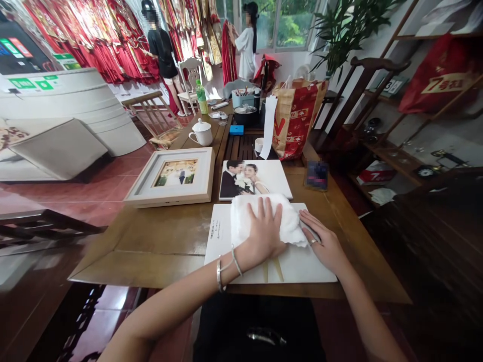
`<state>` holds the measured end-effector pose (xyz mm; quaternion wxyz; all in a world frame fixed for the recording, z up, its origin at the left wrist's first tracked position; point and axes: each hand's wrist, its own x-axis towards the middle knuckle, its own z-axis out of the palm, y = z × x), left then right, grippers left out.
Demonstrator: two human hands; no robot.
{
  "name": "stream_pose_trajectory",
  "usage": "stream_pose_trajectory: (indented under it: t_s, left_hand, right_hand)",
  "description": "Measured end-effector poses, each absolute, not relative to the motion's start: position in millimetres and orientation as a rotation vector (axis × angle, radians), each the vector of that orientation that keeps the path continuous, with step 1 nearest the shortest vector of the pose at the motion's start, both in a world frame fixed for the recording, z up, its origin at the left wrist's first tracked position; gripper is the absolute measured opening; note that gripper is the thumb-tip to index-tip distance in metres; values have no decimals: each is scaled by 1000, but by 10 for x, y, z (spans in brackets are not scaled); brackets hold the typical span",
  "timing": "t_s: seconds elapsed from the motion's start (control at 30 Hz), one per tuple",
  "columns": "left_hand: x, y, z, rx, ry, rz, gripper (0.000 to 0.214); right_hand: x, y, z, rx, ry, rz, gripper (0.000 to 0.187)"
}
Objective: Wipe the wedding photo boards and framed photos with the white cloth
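My left hand (264, 229) lies flat with spread fingers on a folded white cloth (243, 213). Under the cloth is a white panel (217, 256) with a small barcode and two gold strips, flat at the table's near edge. Fingers stretched out, my right hand (323, 244) rests on the panel's right side, by the cloth's edge. Just beyond lies a wedding photo panel (273, 176) showing a couple. To its left, a light wooden picture frame (145, 202) holds a smaller photo. The cloth hides part of the white panel.
On the wooden table (162, 231) stand a lidded white cup (202, 133), a green-capped bottle (202, 98), a blue box (236, 130), and a red-and-brown paper bag (298, 120). A dark phone-like object (317, 176) sits at right. Two people stand near hanging red garments (124, 45).
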<state>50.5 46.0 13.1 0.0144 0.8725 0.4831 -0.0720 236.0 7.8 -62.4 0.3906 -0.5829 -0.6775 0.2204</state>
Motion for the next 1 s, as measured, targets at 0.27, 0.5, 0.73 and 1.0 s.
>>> stream_pose_trajectory:
  t_s: [0.27,0.5,0.73,1.0]
  left_hand:
    - [413,-392,87,2880,1277,-252,108]
    - [396,-627,126,2896,1105,-290,103]
    - [813,164,150,2719,1440,-335,100]
    - [976,107,9,2788,1548,-284,109]
  right_hand:
    - [2346,68,-593,-1495,-1715,559,40]
    - [2330,64,-559,-1491,-1683,615,41]
    - [2390,62,-616,-1381,-1571,674,46]
    - [2395,67,-628,-1381,-1495,690,48]
